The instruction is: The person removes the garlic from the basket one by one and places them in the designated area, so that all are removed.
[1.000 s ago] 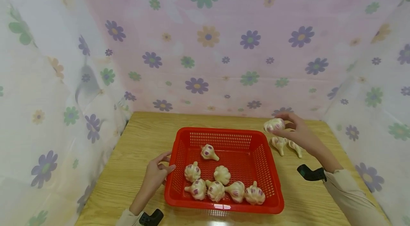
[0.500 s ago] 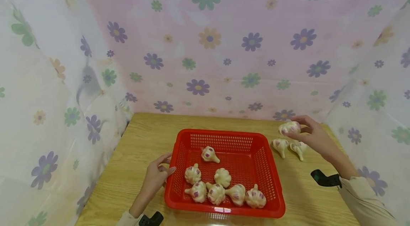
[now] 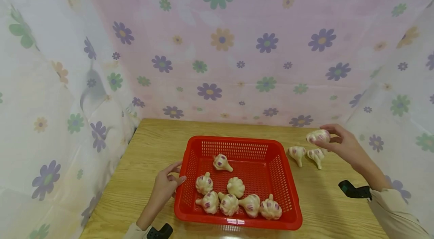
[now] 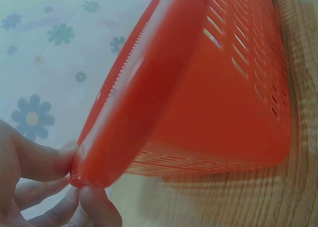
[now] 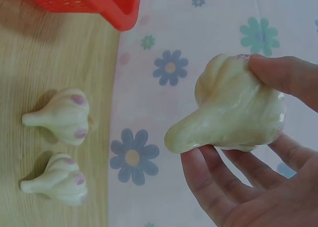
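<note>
A red plastic basket (image 3: 237,223) with perforated walls stands on the table, several garlic bulbs (image 3: 251,205) lying inside it, mostly along the near side. My left hand (image 3: 165,186) pinches its left rim between thumb and fingers; the left wrist view shows that grip at the rim (image 4: 94,172). Over the back right of the table, my right hand (image 3: 342,143) holds a garlic bulb (image 5: 233,105) between thumb and fingertips, its stem pointing away from the palm. Two more garlic bulbs (image 3: 297,155) lie side by side on the table, just right of the basket and below the held one.
The wooden table (image 3: 156,137) is enclosed by flower-printed cloth (image 3: 237,62) at the back and both sides. Black wrist devices (image 3: 354,189) sit on both forearms.
My right hand has carried its garlic bulb to the right, from beside the basket's back corner to past the two loose bulbs. My left hand stays on the rim.
</note>
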The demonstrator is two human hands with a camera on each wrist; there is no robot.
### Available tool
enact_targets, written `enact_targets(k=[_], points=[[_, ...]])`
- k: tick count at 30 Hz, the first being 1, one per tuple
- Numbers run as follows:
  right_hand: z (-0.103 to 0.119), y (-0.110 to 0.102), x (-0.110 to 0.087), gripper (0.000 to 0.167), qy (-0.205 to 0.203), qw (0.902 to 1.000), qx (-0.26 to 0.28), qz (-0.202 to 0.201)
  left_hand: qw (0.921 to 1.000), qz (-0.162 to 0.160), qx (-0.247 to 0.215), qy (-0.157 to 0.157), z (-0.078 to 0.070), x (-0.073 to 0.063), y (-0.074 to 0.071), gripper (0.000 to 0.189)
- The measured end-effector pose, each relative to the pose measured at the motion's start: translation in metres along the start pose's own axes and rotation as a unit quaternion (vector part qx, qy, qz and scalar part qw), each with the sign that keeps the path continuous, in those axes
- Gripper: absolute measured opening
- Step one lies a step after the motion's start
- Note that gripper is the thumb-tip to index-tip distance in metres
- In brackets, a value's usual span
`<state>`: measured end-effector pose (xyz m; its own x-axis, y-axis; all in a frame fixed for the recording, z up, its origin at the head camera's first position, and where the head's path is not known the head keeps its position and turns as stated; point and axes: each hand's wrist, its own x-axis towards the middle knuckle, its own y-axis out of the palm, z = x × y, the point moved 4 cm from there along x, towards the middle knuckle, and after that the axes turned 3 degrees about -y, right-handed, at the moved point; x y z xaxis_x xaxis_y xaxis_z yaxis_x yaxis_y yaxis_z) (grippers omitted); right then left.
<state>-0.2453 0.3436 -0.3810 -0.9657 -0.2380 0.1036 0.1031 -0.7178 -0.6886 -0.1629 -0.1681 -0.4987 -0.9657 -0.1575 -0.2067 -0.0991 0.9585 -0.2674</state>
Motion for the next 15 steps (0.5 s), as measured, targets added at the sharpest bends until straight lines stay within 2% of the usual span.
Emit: enact_targets(k=[15], points=[[-0.037,-0.008,-0.007,0.051,0.005,0.9999,0.003,-0.013,1.0000,0.003,-0.006,0.003,0.000,0.000,0.000,0.049]])
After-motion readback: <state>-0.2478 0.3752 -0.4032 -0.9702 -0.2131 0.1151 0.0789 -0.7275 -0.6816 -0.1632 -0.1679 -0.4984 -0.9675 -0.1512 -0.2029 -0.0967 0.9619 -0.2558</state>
